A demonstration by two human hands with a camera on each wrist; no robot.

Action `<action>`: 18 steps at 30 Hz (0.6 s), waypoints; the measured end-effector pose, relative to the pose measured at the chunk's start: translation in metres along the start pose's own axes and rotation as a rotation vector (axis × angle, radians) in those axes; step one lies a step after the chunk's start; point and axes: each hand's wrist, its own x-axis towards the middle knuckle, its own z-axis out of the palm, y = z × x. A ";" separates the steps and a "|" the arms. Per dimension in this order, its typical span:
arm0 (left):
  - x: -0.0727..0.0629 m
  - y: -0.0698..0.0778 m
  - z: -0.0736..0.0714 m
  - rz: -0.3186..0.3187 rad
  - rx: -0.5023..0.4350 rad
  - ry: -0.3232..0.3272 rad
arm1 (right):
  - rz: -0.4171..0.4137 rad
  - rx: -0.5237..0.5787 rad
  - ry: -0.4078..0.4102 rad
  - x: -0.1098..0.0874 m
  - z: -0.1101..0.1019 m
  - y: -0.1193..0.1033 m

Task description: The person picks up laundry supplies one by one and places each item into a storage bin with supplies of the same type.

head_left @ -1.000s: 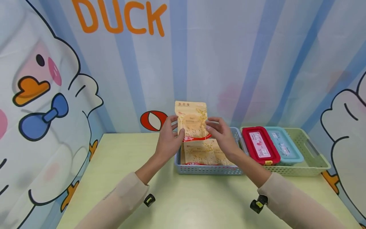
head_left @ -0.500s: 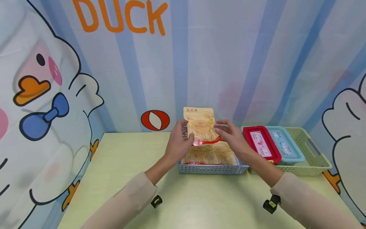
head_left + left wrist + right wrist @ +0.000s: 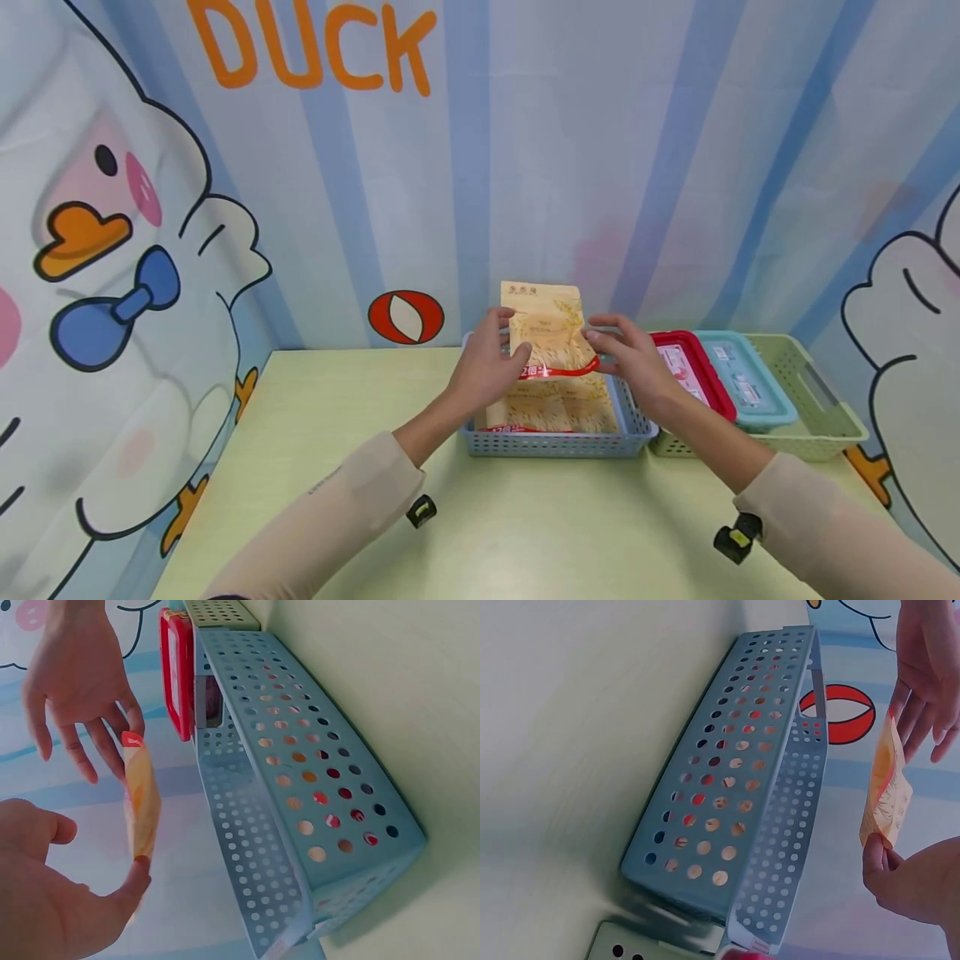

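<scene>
A cream pouch [image 3: 550,327] with a red bottom edge is held up over the blue basket [image 3: 557,446]. Its left side is gripped by my left hand [image 3: 486,362], the thumb lying on the front and the fingers partly hidden behind. My right hand [image 3: 633,362] pinches its lower right edge, which the right wrist view shows between thumb and fingers. Beneath the held pouch, more pouches [image 3: 558,407] of the same kind lie in the basket. From the side, the left wrist view shows the pouch [image 3: 142,799] apart from the basket's rim.
Right of the blue basket is a green basket [image 3: 821,433] bearing a red-lidded box [image 3: 701,379] and a light-blue-lidded box [image 3: 746,379]. Both baskets stand on a pale yellow-green table [image 3: 360,400], before a striped duck-print curtain [image 3: 532,150].
Both hands have moved to the right with the pouch, which is also slightly lower and tilted back more, now above the middle of the blue basket.
</scene>
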 end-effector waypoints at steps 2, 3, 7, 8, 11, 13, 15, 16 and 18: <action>0.002 0.003 0.002 -0.027 0.027 -0.037 | 0.025 -0.017 0.005 -0.002 -0.002 0.002; 0.003 0.004 0.003 -0.036 0.040 -0.055 | 0.040 -0.022 0.007 -0.003 -0.003 0.003; 0.007 0.005 0.010 -0.063 0.080 -0.102 | 0.134 -0.023 0.005 -0.007 -0.006 0.007; 0.008 0.004 0.012 -0.068 0.089 -0.111 | 0.159 -0.021 0.003 -0.008 -0.006 0.009; 0.011 0.000 0.019 -0.088 0.123 -0.147 | 0.220 -0.013 -0.003 -0.010 -0.008 0.013; 0.011 -0.003 0.023 -0.102 0.134 -0.170 | 0.242 -0.014 -0.005 -0.012 -0.009 0.016; 0.012 -0.006 0.026 -0.118 0.135 -0.188 | 0.258 -0.013 -0.009 -0.014 -0.011 0.020; 0.012 -0.008 0.027 -0.127 0.128 -0.193 | 0.266 -0.018 -0.009 -0.015 -0.012 0.022; 0.012 -0.010 0.030 -0.152 0.109 -0.204 | 0.278 -0.020 -0.012 -0.016 -0.013 0.026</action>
